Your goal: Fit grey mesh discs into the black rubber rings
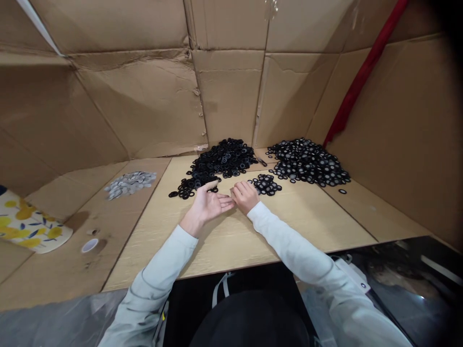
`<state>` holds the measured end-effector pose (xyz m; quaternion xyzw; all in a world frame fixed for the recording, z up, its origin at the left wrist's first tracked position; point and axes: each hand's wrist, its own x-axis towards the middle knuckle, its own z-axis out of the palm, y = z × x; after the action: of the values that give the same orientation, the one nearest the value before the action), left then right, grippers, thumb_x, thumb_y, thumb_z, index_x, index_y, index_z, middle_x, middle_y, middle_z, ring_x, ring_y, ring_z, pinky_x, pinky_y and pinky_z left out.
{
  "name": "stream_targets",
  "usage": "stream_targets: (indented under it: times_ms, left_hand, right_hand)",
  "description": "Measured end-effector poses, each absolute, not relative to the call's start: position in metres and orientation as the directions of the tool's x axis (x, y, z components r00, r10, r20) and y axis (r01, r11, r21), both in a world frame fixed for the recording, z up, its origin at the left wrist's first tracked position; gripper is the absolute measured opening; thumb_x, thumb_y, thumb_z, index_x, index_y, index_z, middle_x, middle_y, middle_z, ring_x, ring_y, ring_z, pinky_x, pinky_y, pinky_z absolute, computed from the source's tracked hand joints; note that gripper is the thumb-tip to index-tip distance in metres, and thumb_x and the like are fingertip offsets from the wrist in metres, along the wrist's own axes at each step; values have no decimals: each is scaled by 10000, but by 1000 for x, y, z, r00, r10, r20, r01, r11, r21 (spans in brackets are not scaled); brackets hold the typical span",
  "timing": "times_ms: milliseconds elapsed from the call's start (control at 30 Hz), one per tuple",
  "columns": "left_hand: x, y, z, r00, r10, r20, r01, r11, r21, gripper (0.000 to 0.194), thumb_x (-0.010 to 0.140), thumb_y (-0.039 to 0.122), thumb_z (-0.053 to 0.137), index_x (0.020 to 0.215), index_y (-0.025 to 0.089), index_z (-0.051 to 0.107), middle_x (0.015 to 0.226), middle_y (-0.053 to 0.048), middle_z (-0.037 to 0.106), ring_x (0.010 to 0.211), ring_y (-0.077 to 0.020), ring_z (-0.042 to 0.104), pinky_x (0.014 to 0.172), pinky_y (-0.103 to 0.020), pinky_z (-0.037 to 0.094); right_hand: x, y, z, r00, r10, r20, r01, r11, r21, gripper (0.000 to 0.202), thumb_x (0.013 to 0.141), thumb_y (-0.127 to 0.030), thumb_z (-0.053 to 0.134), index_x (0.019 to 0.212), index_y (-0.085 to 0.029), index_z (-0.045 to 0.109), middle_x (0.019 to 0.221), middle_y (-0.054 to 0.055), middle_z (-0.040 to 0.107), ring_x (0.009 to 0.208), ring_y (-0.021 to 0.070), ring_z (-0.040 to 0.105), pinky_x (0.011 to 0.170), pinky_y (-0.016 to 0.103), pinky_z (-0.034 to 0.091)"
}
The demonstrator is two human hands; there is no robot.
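Note:
My left hand [209,202] lies palm up on the wooden board [231,236], fingers spread, just below a heap of black rubber rings [220,161]. My right hand [245,195] rests knuckles up beside it, fingertips touching the left fingers; whether it pinches anything is hidden. A small cluster of rings with mesh inserts [266,184] lies right of my right hand. A bigger heap of mesh-filled rings [309,161] sits further right. A pile of grey mesh discs [130,183] lies at the left.
Cardboard walls [144,96] enclose the work surface on three sides. A red strip [356,82] runs down the right wall. A tape roll [89,245] and a flowered cloth [29,224] lie at the left. Dark bags sit below the board's front edge.

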<state>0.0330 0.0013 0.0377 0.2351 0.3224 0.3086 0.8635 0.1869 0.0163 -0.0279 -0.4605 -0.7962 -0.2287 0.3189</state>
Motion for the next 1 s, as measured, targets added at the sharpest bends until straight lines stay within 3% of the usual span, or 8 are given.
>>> stream_targets:
  times_ms: [200,300,400,500,600,733,833,1000]
  left_hand:
    - [19,8,47,559,749,-356,-297,582,757,340,740,308,469,921,42,581,913,-200,648,851,-237,628,859,-364,444]
    - [9,22,39,293,926,-237,-270,318,909,258,692,249,506,883,111,612,982,-141,648,871,-210,616,836,-330,450]
    - [-2,38,23,1,1000,-8,102,8,995,248,594,164,547,827,148,631,913,-93,664,839,-200,603,785,-304,449]
    - [-13,49,12,-95,968,231,416,-173,893,230,567,134,498,748,148,639,829,-81,672,783,-193,596,726,-281,442]
    - [-23,54,15,-162,925,342,506,-220,834,226,581,144,436,690,145,634,728,-61,662,700,-175,585,653,-255,424]
    - [-35,54,24,-142,918,371,565,-233,792,178,528,114,354,488,168,518,500,-3,536,548,-136,502,555,-227,354]
    - [-39,54,26,-44,938,345,679,-225,699,141,495,103,343,400,184,409,399,17,382,481,-129,412,506,-243,274]
    - [-36,54,22,-1,929,369,744,-245,621,159,519,92,346,395,191,361,407,14,336,480,-129,387,505,-252,248]
  right_hand:
    - [194,12,-24,-256,593,764,912,411,-14,303,863,-177,332,702,-184,589,697,90,547,718,205,456,674,341,332]
    - [201,10,-19,-127,593,795,923,365,-124,262,811,-121,349,830,-160,607,840,125,559,809,230,463,732,362,360]
    - [209,7,-14,-31,567,823,925,329,-191,294,735,-61,375,904,-139,602,923,139,544,872,246,459,777,370,372]
    - [214,7,-13,4,554,832,923,318,-216,272,696,-46,403,846,-143,608,892,130,544,849,241,468,772,357,386]
    - [213,12,-17,15,598,801,908,328,-262,231,711,-68,427,820,-160,608,864,110,548,841,232,491,759,343,398]
    - [203,17,-26,-222,793,567,870,424,-253,153,783,-207,511,895,-172,608,892,79,572,835,193,538,738,300,414]
    - [187,15,-30,-434,817,379,839,520,-160,212,804,-318,541,936,-171,617,907,84,586,853,183,548,739,291,406]
    - [164,7,-30,-427,839,338,883,468,-44,243,845,-341,480,910,-187,656,915,113,610,902,227,520,726,339,390]
